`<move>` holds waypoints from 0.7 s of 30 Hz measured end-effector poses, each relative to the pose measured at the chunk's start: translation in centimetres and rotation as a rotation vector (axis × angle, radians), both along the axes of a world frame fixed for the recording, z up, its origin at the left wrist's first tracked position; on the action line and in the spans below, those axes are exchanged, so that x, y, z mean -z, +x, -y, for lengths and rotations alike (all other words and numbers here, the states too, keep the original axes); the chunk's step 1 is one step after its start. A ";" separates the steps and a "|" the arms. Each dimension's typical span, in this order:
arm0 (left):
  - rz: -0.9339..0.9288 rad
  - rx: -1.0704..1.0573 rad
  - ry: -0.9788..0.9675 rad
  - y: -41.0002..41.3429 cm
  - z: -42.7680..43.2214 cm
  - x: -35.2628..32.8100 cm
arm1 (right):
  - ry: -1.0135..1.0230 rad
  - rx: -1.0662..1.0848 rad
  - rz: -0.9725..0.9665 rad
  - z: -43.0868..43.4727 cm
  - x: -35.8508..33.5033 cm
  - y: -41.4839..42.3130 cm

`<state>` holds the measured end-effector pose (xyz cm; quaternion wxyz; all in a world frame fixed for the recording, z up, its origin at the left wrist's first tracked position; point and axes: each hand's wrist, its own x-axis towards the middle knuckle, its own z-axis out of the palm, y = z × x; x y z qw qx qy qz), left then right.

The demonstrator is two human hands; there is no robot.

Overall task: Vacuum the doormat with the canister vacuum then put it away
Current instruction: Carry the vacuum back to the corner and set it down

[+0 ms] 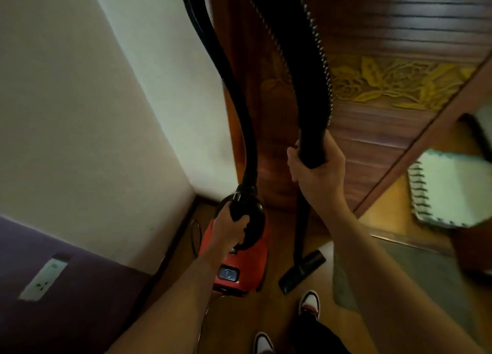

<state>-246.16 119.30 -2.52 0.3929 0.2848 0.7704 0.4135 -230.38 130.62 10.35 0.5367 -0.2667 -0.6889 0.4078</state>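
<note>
A red canister vacuum (246, 263) hangs low in the corner by the wall, its black front end up. My left hand (231, 230) grips its black carry handle. A black hose (226, 69) rises from the canister, loops out of view and comes back down as a ribbed hose. My right hand (316, 167) grips the black wand handle (311, 148) at that hose's end. Below the hand the wand runs down to the black floor nozzle (302, 271), near the wooden floor. A pale doormat (450, 191) with a fringed edge lies at the right, beyond the door.
A carved wooden door (386, 87) stands straight ahead, a cream wall (93, 100) to the left. A wall socket (44, 279) sits on a dark purple panel at lower left. A thin black cord (195, 234) lies by the skirting. My shoes (308, 304) are at the bottom.
</note>
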 end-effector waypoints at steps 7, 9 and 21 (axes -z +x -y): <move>0.057 0.291 -0.026 9.4 -4.4 -0.6 | 0.042 0.351 0.024 0.8 -0.7 11.7; 0.041 0.378 -0.032 12.8 -5.7 -0.8 | 0.059 0.447 0.040 1.2 -0.9 15.4; 0.033 0.896 -0.032 37.6 -11.0 -2.2 | 0.040 0.923 0.015 5.5 -0.3 39.9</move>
